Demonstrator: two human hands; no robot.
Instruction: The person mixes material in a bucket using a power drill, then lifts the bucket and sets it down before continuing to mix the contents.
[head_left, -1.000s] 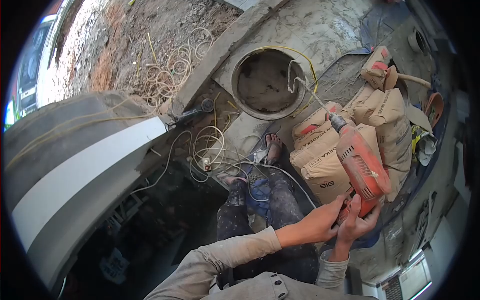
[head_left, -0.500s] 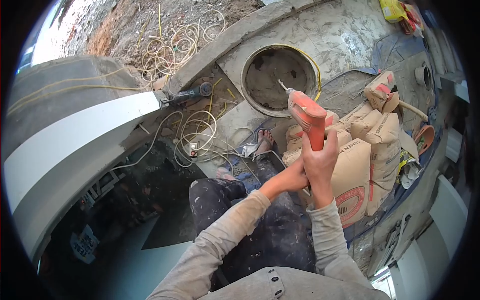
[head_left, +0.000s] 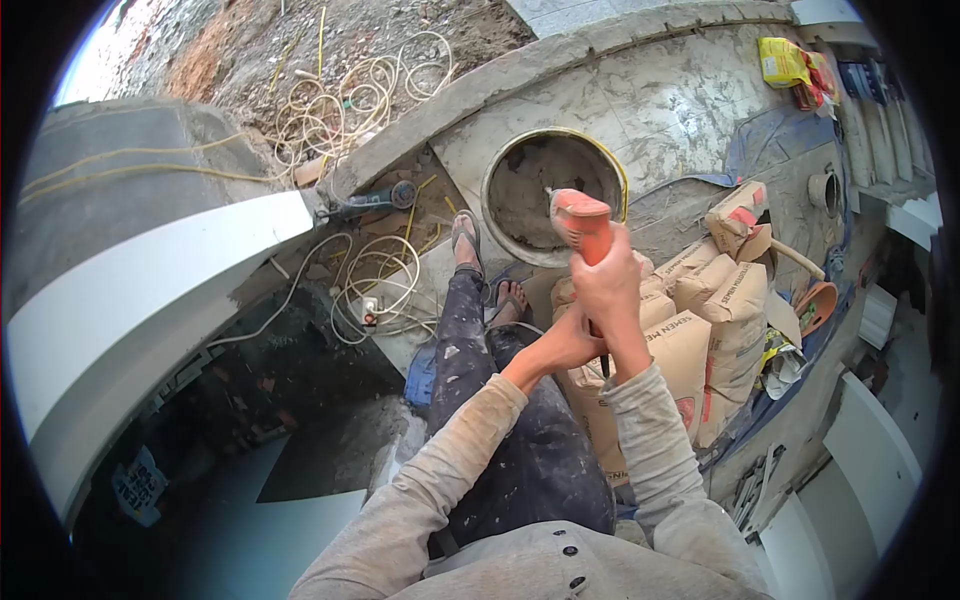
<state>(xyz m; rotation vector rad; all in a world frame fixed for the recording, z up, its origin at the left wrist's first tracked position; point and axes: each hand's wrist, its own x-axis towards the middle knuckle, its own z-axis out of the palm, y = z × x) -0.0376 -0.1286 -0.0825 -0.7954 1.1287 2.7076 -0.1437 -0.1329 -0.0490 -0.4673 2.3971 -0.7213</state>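
A red-orange power drill (head_left: pixel 582 222) points away from me over a round tub (head_left: pixel 487 200) of grey mortar mix (head_left: pixel 530 205). Its front end overlaps the mix, and little of the bit or rod shows. My right hand (head_left: pixel 610 285) is wrapped round the drill's handle. My left hand (head_left: pixel 565 342) closes at the bottom of that handle, against the right wrist; its fingertips are partly hidden. A short black cord end (head_left: pixel 605 367) sticks out below the hands. Brown cement bags (head_left: pixel 680 365) are stacked just right of my hands.
An angle grinder (head_left: pixel 375 202) lies left of the tub. Pale cable (head_left: pixel 385 275) and a socket block (head_left: pixel 370 310) tangle near my feet (head_left: pixel 466 240). A low concrete kerb (head_left: pixel 480 85) runs behind the tub. A terracotta-coloured bowl (head_left: pixel 818 305) and yellow packets (head_left: pixel 785 62) are at the right.
The drill has swung left in view and tips further toward the mortar, so its rod shows less. One foot has stepped forward beside the tub. Both hands keep their hold.
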